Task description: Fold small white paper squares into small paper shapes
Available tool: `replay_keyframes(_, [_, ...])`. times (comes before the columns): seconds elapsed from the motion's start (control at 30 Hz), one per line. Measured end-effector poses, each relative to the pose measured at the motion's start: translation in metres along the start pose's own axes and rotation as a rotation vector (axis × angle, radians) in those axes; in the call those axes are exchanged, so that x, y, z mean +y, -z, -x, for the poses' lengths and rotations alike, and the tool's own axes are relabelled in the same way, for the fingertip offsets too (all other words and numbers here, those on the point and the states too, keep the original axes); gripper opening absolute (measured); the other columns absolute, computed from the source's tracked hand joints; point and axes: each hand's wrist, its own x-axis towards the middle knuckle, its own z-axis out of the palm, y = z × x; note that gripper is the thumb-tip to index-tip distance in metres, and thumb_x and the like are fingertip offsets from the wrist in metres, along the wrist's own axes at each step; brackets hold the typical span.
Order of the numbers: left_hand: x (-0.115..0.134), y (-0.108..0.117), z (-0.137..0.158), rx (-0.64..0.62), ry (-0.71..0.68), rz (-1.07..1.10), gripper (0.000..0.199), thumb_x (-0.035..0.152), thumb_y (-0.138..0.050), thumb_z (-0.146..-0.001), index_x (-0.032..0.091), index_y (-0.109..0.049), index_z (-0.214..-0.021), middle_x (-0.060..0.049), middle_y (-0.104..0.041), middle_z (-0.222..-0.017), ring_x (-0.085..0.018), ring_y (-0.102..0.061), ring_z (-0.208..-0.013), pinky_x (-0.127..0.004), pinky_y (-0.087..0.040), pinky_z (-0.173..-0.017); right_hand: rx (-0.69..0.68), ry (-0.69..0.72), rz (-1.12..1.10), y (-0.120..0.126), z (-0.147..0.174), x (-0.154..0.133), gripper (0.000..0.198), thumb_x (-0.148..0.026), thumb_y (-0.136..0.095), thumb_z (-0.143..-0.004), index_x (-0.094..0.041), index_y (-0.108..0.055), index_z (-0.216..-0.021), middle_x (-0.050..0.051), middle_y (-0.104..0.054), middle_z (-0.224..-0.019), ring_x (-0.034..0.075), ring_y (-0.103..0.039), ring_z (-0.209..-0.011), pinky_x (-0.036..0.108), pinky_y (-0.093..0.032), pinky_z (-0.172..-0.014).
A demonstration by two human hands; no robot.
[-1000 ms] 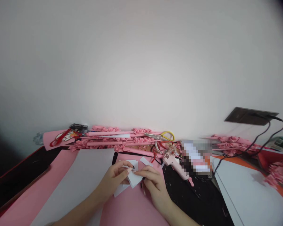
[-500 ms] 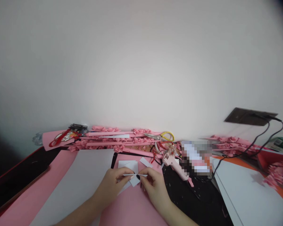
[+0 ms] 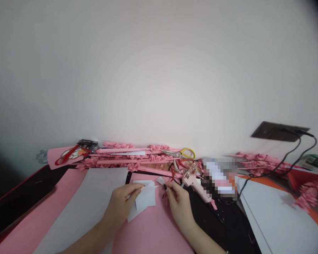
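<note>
My left hand (image 3: 124, 201) pinches a small white paper piece (image 3: 146, 198) by its upper left edge, between thumb and fingers. Beneath that piece lie more white paper pieces (image 3: 135, 213), partly covered, on a pink sheet (image 3: 153, 233). My right hand (image 3: 178, 201) has its thumb and fingers drawn together at the right end of a small white paper strip (image 3: 160, 180). Something thin and dark shows below its fingers, too small to name.
A pale pink glue gun (image 3: 198, 187) lies to the right on the black tabletop (image 3: 214, 225). Yellow-handled scissors (image 3: 187, 153) rest among pink paper flower stems (image 3: 137, 161) along the wall. Large white sheets (image 3: 84, 208) flank the work area. Black cables (image 3: 283, 162) run from a wall socket (image 3: 279, 131).
Both hands held the white piece edge-on between them. The right hand has let go and moved right to the paper strip; the left now holds the piece tilted face up.
</note>
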Motion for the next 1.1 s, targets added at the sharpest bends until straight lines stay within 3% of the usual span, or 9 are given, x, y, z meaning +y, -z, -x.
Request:
replay_keyframes(0.07, [-0.001, 0.0, 0.0, -0.012, -0.01, 0.018, 0.022, 0.024, -0.044, -0.083, 0.022, -0.066, -0.082, 0.002, -0.069, -0.079, -0.014, -0.06, -0.071, -0.02, -0.043, -0.062, 0.001, 0.0, -0.039, 0.001, 0.0, -0.002, 0.016, -0.016, -0.045, -0.082, -0.016, -0.058, -0.091, 0.004, -0.062, -0.077, 0.014, -0.055, -0.062, 0.021, -0.041, -0.054])
replay_keyframes(0.13, [0.001, -0.001, 0.0, -0.063, -0.045, 0.035, 0.021, 0.024, -0.045, -0.084, 0.022, -0.066, -0.082, 0.002, -0.068, -0.079, -0.013, -0.06, -0.071, -0.019, -0.042, -0.063, -0.102, 0.044, -0.064, 0.0, 0.001, -0.005, 0.016, -0.014, -0.048, -0.08, -0.016, -0.059, -0.092, 0.004, -0.062, -0.078, 0.014, -0.056, -0.065, 0.02, -0.041, -0.055])
replay_keyframes(0.23, [0.004, -0.002, 0.0, -0.119, -0.087, 0.058, 0.02, 0.024, -0.045, -0.084, 0.023, -0.065, -0.084, 0.002, -0.068, -0.081, -0.013, -0.06, -0.072, -0.019, -0.043, -0.066, -0.232, 0.097, -0.054, -0.002, 0.005, -0.01, 0.016, -0.013, -0.047, -0.081, -0.016, -0.061, -0.075, 0.002, -0.061, -0.066, 0.013, -0.054, -0.059, 0.02, -0.04, -0.056])
replay_keyframes(0.33, [0.006, -0.001, -0.001, -0.105, -0.063, 0.054, 0.021, 0.024, -0.044, -0.084, 0.022, -0.065, -0.084, 0.001, -0.068, -0.082, -0.014, -0.06, -0.074, -0.02, -0.043, -0.067, -0.19, 0.111, -0.021, -0.003, 0.007, -0.009, 0.024, -0.015, -0.043, -0.084, -0.015, -0.057, -0.065, 0.001, -0.058, -0.061, 0.012, -0.053, -0.057, 0.02, -0.038, -0.055])
replay_keyframes(0.57, [0.004, 0.003, -0.003, 0.019, 0.056, 0.119, 0.021, 0.03, -0.044, -0.085, 0.021, -0.062, -0.084, -0.001, -0.067, -0.079, -0.016, -0.061, -0.076, -0.024, -0.046, -0.069, -0.067, 0.046, -0.028, -0.001, 0.004, -0.004, 0.024, -0.022, -0.04, -0.087, -0.016, -0.054, -0.069, -0.001, -0.052, -0.057, 0.012, -0.048, -0.051, 0.021, -0.035, -0.05])
replay_keyframes(0.7, [0.003, 0.002, -0.004, 0.06, 0.08, 0.167, 0.023, 0.029, -0.046, -0.083, 0.023, -0.058, -0.101, -0.003, -0.065, -0.099, -0.017, -0.061, -0.087, -0.025, -0.048, -0.075, -0.058, -0.026, -0.125, -0.002, 0.003, -0.006, 0.024, -0.029, -0.04, -0.088, -0.017, -0.05, -0.07, -0.001, -0.051, -0.055, 0.011, -0.046, -0.047, 0.022, -0.035, -0.047])
replay_keyframes(0.8, [0.004, 0.003, -0.004, -0.041, -0.003, 0.115, 0.036, 0.024, -0.056, -0.076, 0.026, -0.055, -0.112, -0.003, -0.059, -0.115, -0.019, -0.057, -0.1, -0.028, -0.046, -0.084, -0.123, -0.08, -0.261, -0.002, 0.003, -0.008, 0.027, -0.033, -0.041, -0.088, -0.017, -0.048, -0.067, -0.003, -0.049, -0.051, 0.01, -0.043, -0.042, 0.021, -0.032, -0.043])
replay_keyframes(0.9, [0.006, 0.003, -0.003, -0.184, -0.139, 0.048, 0.039, 0.022, -0.062, -0.071, 0.026, -0.058, -0.11, -0.003, -0.061, -0.114, -0.02, -0.054, -0.103, -0.03, -0.042, -0.09, -0.181, -0.143, -0.394, -0.004, 0.005, -0.009, 0.03, -0.037, -0.043, -0.087, -0.017, -0.047, -0.065, -0.004, -0.048, -0.048, 0.008, -0.04, -0.038, 0.019, -0.03, -0.04])
replay_keyframes(1.1, [0.011, 0.002, -0.001, -0.319, -0.148, 0.001, 0.023, 0.021, -0.059, -0.074, 0.024, -0.065, -0.095, -0.001, -0.067, -0.084, -0.015, -0.059, -0.076, -0.022, -0.044, -0.07, -0.205, -0.224, -0.482, -0.008, 0.008, -0.006, 0.035, -0.044, -0.046, -0.084, -0.017, -0.043, -0.061, -0.006, -0.043, -0.042, 0.006, -0.035, -0.034, 0.018, -0.027, -0.035])
